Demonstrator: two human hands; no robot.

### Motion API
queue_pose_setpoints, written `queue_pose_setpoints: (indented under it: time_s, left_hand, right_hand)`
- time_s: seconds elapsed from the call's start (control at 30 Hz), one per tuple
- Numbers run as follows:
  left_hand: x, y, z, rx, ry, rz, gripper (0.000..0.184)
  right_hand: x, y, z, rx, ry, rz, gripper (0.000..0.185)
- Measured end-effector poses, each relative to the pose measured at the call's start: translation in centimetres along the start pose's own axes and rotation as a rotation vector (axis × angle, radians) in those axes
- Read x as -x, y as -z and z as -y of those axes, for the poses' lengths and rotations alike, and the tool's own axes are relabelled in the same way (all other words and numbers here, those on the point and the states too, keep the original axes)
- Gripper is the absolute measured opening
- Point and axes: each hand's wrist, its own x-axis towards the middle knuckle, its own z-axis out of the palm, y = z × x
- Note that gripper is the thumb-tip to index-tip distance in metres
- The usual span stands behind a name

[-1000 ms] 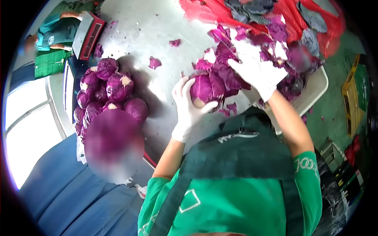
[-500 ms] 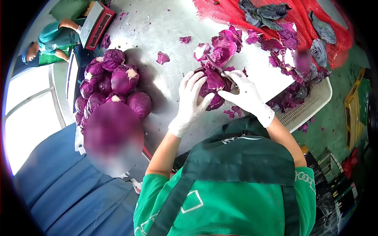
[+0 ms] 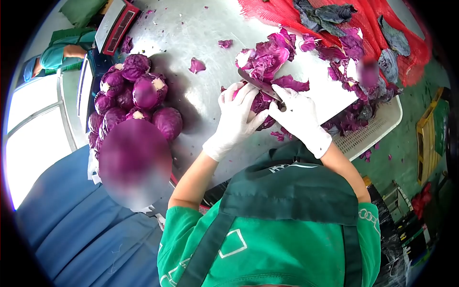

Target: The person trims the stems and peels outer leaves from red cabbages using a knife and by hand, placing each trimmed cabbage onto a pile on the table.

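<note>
A red cabbage rests on the metal table between my two gloved hands. My left hand grips its left side, fingers curved over the top and thumb along the near side. My right hand is closed around the handle end of a knife, whose blade points up and left across the far side of the cabbage. A loosened purple leaf lies just beyond my right fingers. Past the blade sits a heap of cut leaves. The knife's handle is mostly hidden by my right hand.
A pile of red cabbages stands on the left of the metal table. Leaf scraps lie over a white crate and red mesh at right. A co-worker is at the far left beside a red-edged scale.
The knife blade has turned flatter and shows more. A leaf has come away on the far right side of the cabbage. The co-worker has bent lower.
</note>
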Motion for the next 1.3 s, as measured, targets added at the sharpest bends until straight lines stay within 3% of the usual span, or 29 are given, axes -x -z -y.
queue_pose_setpoints:
  time_s: [0.13, 0.37, 0.43, 0.6, 0.8, 0.83, 0.93, 1.13, 1.3]
  left_hand:
    - [-0.4, -0.3, -0.5, -0.016, 0.004, 0.034, 0.061]
    - [-0.8, -0.3, -1.5, -0.103, -0.009, 0.008, 0.058]
    - [-0.9, -0.3, -1.4, -0.12, -0.021, 0.012, 0.056]
    - [-1.2, -0.3, -0.7, -0.098, -0.025, -0.024, 0.05]
    - [-1.2, -0.4, 0.3, -0.044, 0.012, -0.023, 0.048]
    - [-1.1, -0.5, 0.4, -0.021, 0.03, -0.028, 0.048]
    - [-1.2, -0.4, -0.1, -0.056, 0.043, -0.024, 0.049]
    - [-1.3, 0.1, -0.2, -0.034, 0.055, -0.049, 0.044]
    - [-1.7, 0.0, -1.0, -0.059, 0.067, -0.048, 0.046]
  right_hand:
    - [0.2, -0.3, -0.6, -0.041, 0.054, -0.105, 0.041]
    - [-0.1, 0.5, -0.8, -0.114, 0.047, -0.056, 0.04]
    - [-0.2, 0.6, -0.8, -0.224, -0.108, 0.047, 0.042]
    - [-0.9, 2.2, -1.6, -0.441, -0.099, 0.183, 0.055]
    - [-1.7, 0.5, -2.8, -0.568, -0.086, 0.06, 0.037]
    - [-1.8, 0.0, -2.8, -0.541, -0.005, -0.058, 0.035]
    - [-1.6, 1.5, -1.9, -0.366, 0.02, 0.048, 0.038]
    - [-2.0, 0.8, -2.2, -0.472, 0.017, 0.035, 0.044]
    - [-2.1, 0.9, -1.2, -0.175, 0.043, 0.064, 0.037]
